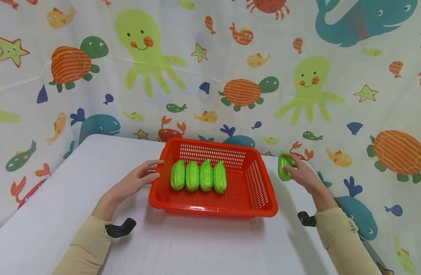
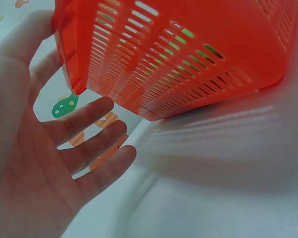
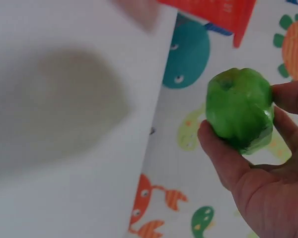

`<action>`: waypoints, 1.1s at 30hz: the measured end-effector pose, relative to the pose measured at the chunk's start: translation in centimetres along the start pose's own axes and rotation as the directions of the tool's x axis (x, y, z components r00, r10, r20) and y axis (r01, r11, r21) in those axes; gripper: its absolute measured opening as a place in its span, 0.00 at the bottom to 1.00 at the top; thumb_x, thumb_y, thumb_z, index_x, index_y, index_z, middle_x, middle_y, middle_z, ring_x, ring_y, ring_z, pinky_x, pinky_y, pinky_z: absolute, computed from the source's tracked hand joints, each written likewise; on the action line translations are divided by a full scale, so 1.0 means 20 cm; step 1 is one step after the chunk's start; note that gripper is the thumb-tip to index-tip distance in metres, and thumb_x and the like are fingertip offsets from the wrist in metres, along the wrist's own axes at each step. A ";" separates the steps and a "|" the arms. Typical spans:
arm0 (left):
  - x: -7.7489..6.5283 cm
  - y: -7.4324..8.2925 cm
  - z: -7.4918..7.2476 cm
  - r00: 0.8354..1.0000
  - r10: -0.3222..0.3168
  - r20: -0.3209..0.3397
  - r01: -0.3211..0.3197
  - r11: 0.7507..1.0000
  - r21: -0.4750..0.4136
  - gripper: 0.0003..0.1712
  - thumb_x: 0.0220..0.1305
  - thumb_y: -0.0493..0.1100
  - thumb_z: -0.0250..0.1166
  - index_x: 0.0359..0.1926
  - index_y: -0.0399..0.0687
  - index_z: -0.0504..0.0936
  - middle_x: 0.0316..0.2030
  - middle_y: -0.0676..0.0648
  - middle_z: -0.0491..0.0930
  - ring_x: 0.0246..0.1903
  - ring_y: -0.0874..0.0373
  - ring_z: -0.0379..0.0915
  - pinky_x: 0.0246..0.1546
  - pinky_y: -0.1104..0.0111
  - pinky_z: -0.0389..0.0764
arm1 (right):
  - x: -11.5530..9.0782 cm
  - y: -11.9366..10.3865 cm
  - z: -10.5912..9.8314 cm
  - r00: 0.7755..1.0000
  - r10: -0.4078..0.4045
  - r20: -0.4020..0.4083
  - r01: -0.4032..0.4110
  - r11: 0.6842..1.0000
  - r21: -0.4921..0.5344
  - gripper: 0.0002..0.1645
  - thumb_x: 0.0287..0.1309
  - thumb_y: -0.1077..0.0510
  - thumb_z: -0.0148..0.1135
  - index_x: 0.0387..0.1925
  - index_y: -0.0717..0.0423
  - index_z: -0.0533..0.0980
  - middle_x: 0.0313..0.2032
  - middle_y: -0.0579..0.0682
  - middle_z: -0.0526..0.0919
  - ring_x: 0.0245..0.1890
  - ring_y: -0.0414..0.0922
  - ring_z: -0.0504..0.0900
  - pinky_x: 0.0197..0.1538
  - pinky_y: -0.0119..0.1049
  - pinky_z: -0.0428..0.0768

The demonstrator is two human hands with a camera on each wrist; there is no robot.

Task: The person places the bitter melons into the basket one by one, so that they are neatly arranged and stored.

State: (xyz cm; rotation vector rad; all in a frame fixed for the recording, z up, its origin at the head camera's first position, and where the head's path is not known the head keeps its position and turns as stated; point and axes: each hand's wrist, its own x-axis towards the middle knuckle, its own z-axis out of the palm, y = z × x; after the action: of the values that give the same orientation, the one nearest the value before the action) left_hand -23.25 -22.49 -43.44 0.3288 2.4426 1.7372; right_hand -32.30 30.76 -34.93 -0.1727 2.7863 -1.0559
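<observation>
A red plastic basket (image 1: pixel 200 208) with slotted walls stands on the white table. Several shiny, ribbed green gourds (image 1: pixel 206 175) lie side by side in its left half, stems pointing to the back. My left hand (image 1: pixel 135 181) touches the basket's left rim with thumb and forefinger; in the left wrist view its other fingers (image 2: pixel 97 144) stretch out loosely beneath the rim. To the right of the basket, above the table, my right hand (image 1: pixel 303 173) holds another green gourd (image 1: pixel 283 168) upright. The right wrist view has this gourd (image 3: pixel 238 106) end-on, pinched between thumb and fingers.
A white cloth covers the table (image 1: pixel 196 248). Behind it and along the sides hangs a curtain (image 1: pixel 210 68) printed with sea animals. Small black devices (image 1: pixel 121 228) are strapped at both wrists over beige sleeves (image 1: pixel 85 244).
</observation>
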 end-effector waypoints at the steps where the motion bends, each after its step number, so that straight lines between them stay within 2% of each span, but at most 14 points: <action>1: 0.00 0.00 0.00 1.000 0.000 0.000 0.000 1.000 -0.003 0.33 0.70 0.56 0.57 0.72 0.58 0.60 0.67 0.36 0.62 0.61 0.37 0.66 0.53 0.49 0.78 | 0.00 -0.03 0.00 1.000 -0.009 -0.009 0.009 1.000 0.002 0.35 0.71 0.51 0.49 0.75 0.50 0.52 0.61 0.69 0.63 0.58 0.63 0.65 0.54 0.56 0.75; 5: 0.00 0.00 0.00 1.000 -0.001 -0.002 0.001 1.000 -0.006 0.33 0.70 0.56 0.57 0.72 0.58 0.60 0.67 0.36 0.62 0.61 0.37 0.67 0.53 0.48 0.78 | -0.01 -0.14 0.00 0.996 -0.073 -0.056 0.074 0.997 0.012 0.34 0.71 0.51 0.48 0.74 0.50 0.53 0.62 0.70 0.64 0.60 0.64 0.66 0.58 0.62 0.70; 9: 0.00 0.00 -0.01 1.000 -0.002 -0.002 0.002 1.000 -0.004 0.33 0.70 0.56 0.57 0.72 0.58 0.60 0.67 0.36 0.62 0.60 0.37 0.67 0.53 0.48 0.78 | -0.04 -0.24 0.00 0.986 -0.154 -0.070 0.157 0.987 0.035 0.34 0.72 0.48 0.49 0.73 0.48 0.54 0.58 0.69 0.70 0.56 0.61 0.71 0.60 0.63 0.67; 14: 0.00 0.00 -0.01 1.000 -0.002 -0.001 0.002 1.000 -0.005 0.33 0.70 0.56 0.57 0.72 0.58 0.60 0.67 0.35 0.62 0.61 0.37 0.66 0.53 0.49 0.78 | -0.07 -0.36 0.03 0.974 -0.213 -0.072 0.216 0.975 0.050 0.38 0.67 0.43 0.58 0.72 0.45 0.55 0.54 0.65 0.74 0.53 0.58 0.75 0.58 0.59 0.73; 18: 0.01 0.00 0.00 1.000 -0.006 0.003 0.006 1.000 -0.011 0.33 0.70 0.56 0.57 0.72 0.59 0.60 0.67 0.36 0.62 0.60 0.37 0.68 0.53 0.49 0.78 | -0.08 -0.45 0.07 0.966 -0.247 -0.077 0.253 0.963 0.091 0.39 0.66 0.46 0.60 0.72 0.47 0.54 0.61 0.67 0.69 0.58 0.62 0.73 0.58 0.59 0.74; 24: 0.01 0.00 -0.01 1.000 -0.003 0.000 0.003 1.000 -0.008 0.33 0.70 0.56 0.57 0.72 0.59 0.61 0.67 0.36 0.63 0.60 0.38 0.68 0.53 0.49 0.78 | -0.09 -0.56 0.13 0.957 -0.267 -0.112 0.283 0.944 0.171 0.39 0.69 0.50 0.57 0.75 0.42 0.52 0.67 0.65 0.61 0.61 0.63 0.70 0.58 0.58 0.74; 29: 0.01 0.00 0.00 1.000 -0.007 0.003 0.007 1.000 -0.007 0.33 0.70 0.56 0.57 0.72 0.59 0.61 0.67 0.36 0.63 0.60 0.38 0.68 0.53 0.49 0.78 | -0.04 -0.61 0.19 0.964 -0.254 -0.085 0.267 0.930 0.251 0.38 0.68 0.51 0.57 0.74 0.38 0.54 0.66 0.64 0.63 0.62 0.60 0.71 0.60 0.55 0.74; 33: 0.01 0.00 0.00 1.000 -0.010 0.002 0.010 1.000 -0.010 0.33 0.70 0.56 0.58 0.72 0.59 0.61 0.67 0.37 0.63 0.61 0.38 0.67 0.53 0.49 0.78 | 0.00 -0.63 0.24 0.966 -0.252 -0.060 0.258 0.930 0.261 0.37 0.68 0.52 0.58 0.74 0.40 0.56 0.64 0.64 0.66 0.61 0.59 0.73 0.58 0.53 0.75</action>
State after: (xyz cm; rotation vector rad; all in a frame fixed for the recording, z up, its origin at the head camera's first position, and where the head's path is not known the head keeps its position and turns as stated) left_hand -23.43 -22.50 -43.36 0.3169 2.4289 1.7440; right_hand -30.75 18.20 -30.07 -0.5019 2.6568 -1.4901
